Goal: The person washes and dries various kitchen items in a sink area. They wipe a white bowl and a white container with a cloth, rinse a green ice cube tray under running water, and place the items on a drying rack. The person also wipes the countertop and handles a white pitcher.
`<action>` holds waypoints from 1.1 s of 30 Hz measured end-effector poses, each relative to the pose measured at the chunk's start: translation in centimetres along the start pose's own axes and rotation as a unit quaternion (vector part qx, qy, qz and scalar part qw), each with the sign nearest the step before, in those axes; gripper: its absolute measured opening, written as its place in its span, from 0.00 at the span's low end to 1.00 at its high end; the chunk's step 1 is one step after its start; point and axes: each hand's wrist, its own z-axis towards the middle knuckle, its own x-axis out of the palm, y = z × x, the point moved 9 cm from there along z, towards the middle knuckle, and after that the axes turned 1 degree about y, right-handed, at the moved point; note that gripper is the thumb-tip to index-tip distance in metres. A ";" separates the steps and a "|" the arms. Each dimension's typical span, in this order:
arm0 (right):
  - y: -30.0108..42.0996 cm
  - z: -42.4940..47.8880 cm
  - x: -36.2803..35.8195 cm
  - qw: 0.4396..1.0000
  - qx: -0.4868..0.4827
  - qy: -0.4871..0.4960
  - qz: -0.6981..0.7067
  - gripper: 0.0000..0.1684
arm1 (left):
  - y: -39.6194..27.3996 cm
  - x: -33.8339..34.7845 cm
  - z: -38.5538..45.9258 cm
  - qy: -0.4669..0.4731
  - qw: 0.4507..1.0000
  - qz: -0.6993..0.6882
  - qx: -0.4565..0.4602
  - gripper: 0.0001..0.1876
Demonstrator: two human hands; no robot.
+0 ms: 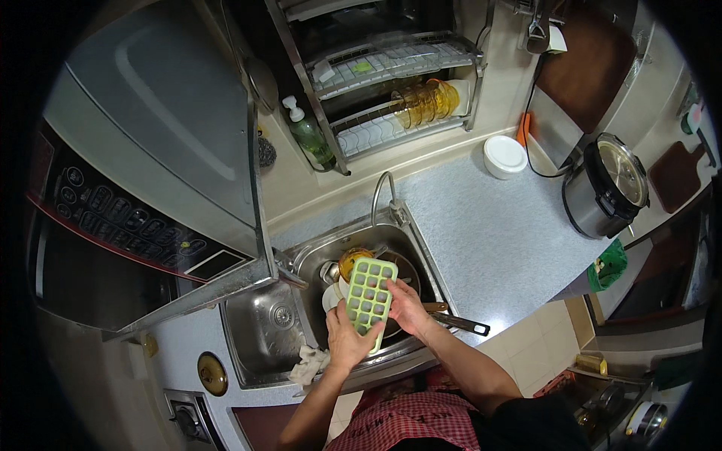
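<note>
A pale green ice cube tray with rows of square cells is held tilted over the right sink basin. My left hand grips its lower left edge. At its right edge, my right hand has hold of it too. Beneath and behind the tray, the basin holds an amber glass bowl, a white dish and a pan partly hidden by the tray and my hands. A dark pan handle sticks out over the sink's right rim.
A curved faucet rises behind the basin. To the left are the empty-looking left basin, a cloth on the rim and a microwave above. An electric pressure cooker and a white lidded tub stand on the right counter.
</note>
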 end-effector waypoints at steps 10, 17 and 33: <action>10.3 7.8 -3.6 0.722 -0.201 -0.228 -0.621 0.32 | 10.2 6.5 4.0 -0.011 0.876 -0.394 -0.278 0.33; 17.0 12.9 -2.3 0.493 -0.166 -0.189 -0.833 0.19 | 7.3 5.1 7.3 -0.039 0.915 -0.330 -0.230 0.32; 11.3 15.7 -0.9 0.108 -0.238 -0.006 -0.965 0.14 | 4.3 5.4 9.9 -0.032 0.927 -0.306 -0.217 0.33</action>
